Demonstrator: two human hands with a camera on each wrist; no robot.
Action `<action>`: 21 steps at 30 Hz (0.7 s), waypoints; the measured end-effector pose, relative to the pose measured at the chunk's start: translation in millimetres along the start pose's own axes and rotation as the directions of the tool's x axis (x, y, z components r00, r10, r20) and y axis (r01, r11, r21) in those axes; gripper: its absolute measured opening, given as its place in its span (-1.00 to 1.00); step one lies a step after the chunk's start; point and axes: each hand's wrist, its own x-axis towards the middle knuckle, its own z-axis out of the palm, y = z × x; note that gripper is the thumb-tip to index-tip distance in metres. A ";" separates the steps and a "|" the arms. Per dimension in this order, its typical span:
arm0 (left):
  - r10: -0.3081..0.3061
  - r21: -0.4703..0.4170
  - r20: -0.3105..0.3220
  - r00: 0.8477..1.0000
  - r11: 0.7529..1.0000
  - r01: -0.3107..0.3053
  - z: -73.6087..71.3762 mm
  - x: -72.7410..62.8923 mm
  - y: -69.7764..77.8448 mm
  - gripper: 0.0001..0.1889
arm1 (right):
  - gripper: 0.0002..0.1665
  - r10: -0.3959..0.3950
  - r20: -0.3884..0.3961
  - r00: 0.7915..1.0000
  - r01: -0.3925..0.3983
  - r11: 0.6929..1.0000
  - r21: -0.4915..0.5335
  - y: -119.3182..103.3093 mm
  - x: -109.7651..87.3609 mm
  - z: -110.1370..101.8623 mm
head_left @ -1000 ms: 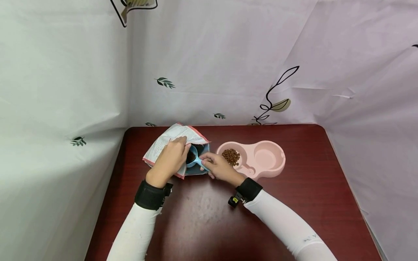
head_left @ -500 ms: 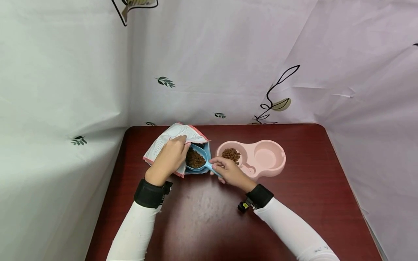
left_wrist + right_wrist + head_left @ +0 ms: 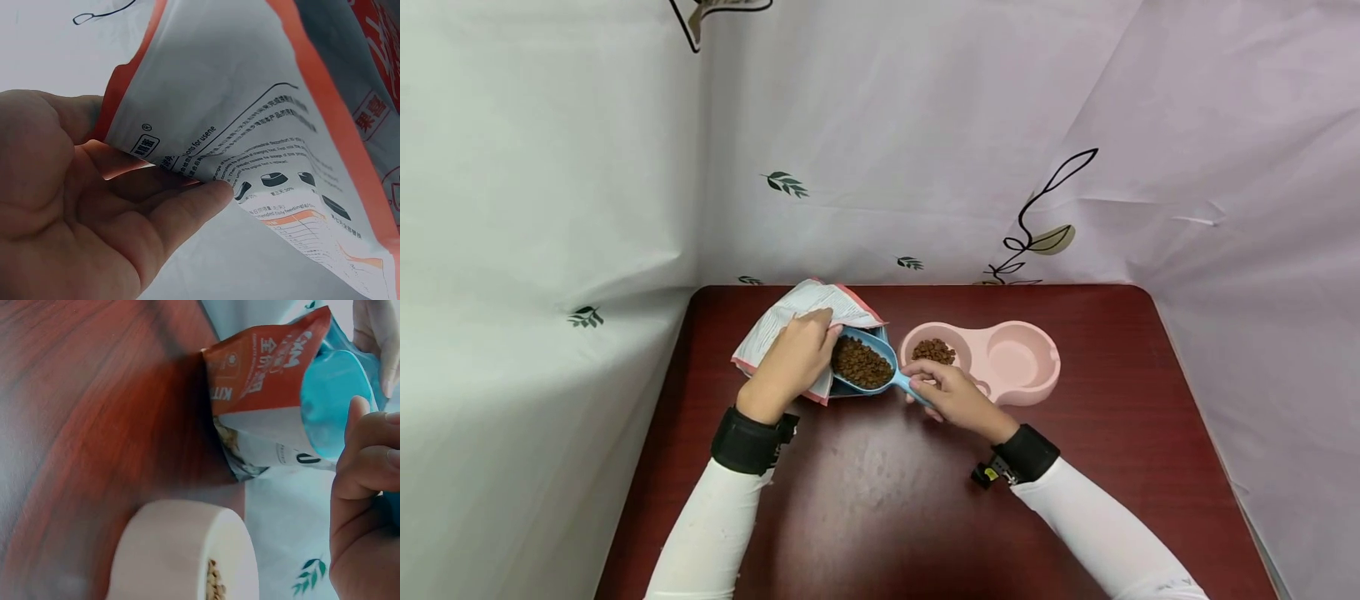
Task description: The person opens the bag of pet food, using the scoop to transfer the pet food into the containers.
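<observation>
In the head view my left hand (image 3: 793, 358) grips the top edge of a white, red-edged pet food bag (image 3: 772, 332). Thumb and fingers pinch the bag (image 3: 212, 75) in the left wrist view. My right hand (image 3: 958, 398) holds the handle of a light blue scoop (image 3: 902, 381), heaped with brown kibble (image 3: 862, 364). The scoop's bowl overlaps the bag's mouth in the head view. Seen from the right wrist, the blue scoop (image 3: 331, 406) is beside the bag's orange upper front (image 3: 269, 369).
Right of the bag stands a pink double pet bowl (image 3: 980, 346). Its left basin holds some kibble (image 3: 934, 351); the right basin (image 3: 1011, 360) shows a bare bottom. All this is near the back edge of the dark red table (image 3: 1105, 400), before a patterned cloth wall (image 3: 880, 150).
My right hand has drawn the scoop rightward and up out of the bag, bringing its load of kibble into sight. My left hand keeps its grip on the bag, nearly still.
</observation>
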 end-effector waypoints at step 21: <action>0.011 0.012 -0.040 0.999 1.000 -0.011 0.8 1.1 0.4 -0.73 | -0.72 -0.019 0.013 1.000 0.019 1.000 -0.003 -11.1 -49.6 -46.1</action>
